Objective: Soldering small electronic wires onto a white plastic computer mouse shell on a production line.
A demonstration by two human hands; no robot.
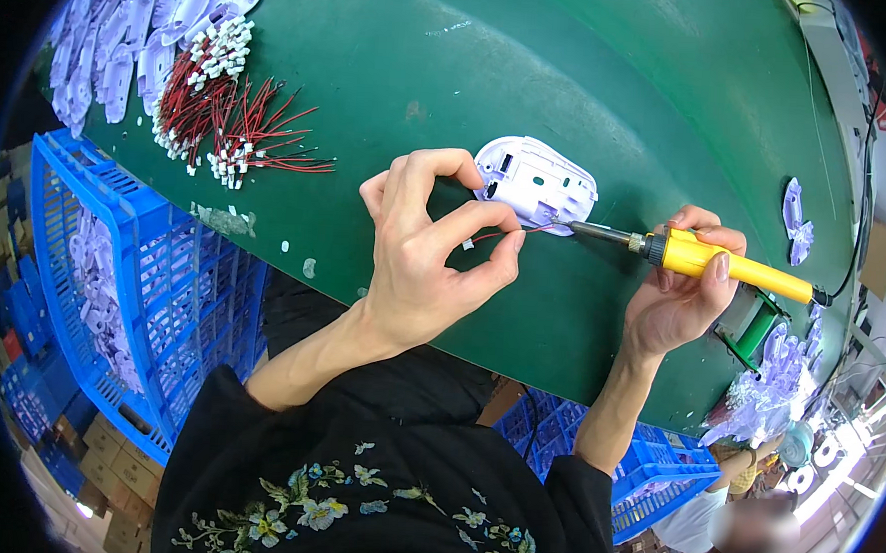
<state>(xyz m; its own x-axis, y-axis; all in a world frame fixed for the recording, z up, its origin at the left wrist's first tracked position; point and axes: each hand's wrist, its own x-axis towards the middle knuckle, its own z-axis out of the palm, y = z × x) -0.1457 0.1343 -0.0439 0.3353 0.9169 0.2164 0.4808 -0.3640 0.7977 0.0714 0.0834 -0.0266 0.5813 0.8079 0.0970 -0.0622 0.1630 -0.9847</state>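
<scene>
A white plastic housing, rounded and shallow, lies on the green table in front of me. My left hand pinches a thin red-and-black wire lead between thumb and finger at the housing's near edge. Another finger of that hand rests at the housing's left side. A small white connector hangs at the lead's free end. My right hand grips a yellow soldering iron. The iron's tip meets the near edge of the housing, close to the wire's end; exact contact is too small to tell.
Wire leads with white connectors lie piled at the far left beside stacked pale housings. A blue crate stands left of the table. At right are a green solder-reel holder, loose pale parts and the iron's cable. Another person sits at lower right.
</scene>
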